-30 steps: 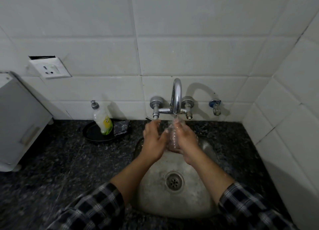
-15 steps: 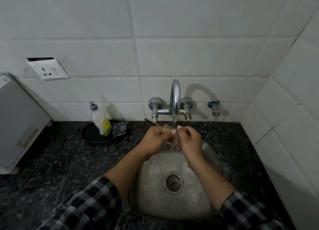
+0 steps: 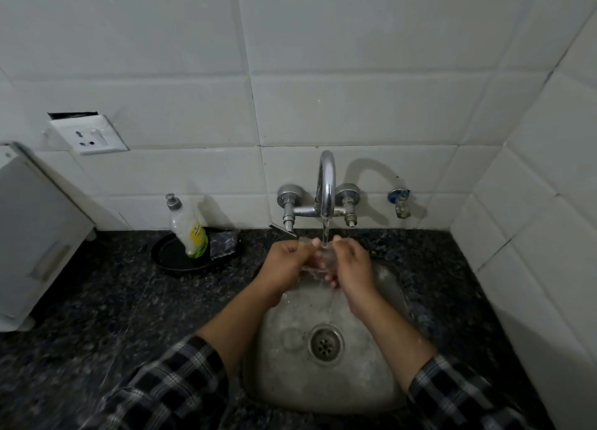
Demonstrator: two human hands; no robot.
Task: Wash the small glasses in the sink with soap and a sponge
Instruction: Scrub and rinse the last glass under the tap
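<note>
A small clear glass (image 3: pixel 319 261) is held between both hands over the steel sink (image 3: pixel 371 374), right under the running stream from the chrome tap (image 3: pixel 326 184). My left hand (image 3: pixel 287 268) grips its left side with curled fingers. My right hand (image 3: pixel 350 263) holds its right side, fingers wrapped beneath it. Water splashes down into the basin below. The glass is mostly hidden by fingers and water. A soap bottle (image 3: pixel 189 229) with a green label and a dark sponge (image 3: pixel 223 242) sit on a black dish (image 3: pixel 171 261) left of the sink.
Dark speckled stone counter (image 3: pixel 113 300) surrounds the sink. A white appliance (image 3: pixel 35 235) stands at the far left. A wall socket (image 3: pixel 89 135) is above it. A small extra tap (image 3: pixel 400 202) sticks out of the tiled wall at right. The drain (image 3: pixel 325 344) lies mid-basin.
The glass went from upright in my hands to lower and tilted under the stream. My fingers have shifted around it and my hands sit slightly further apart.
</note>
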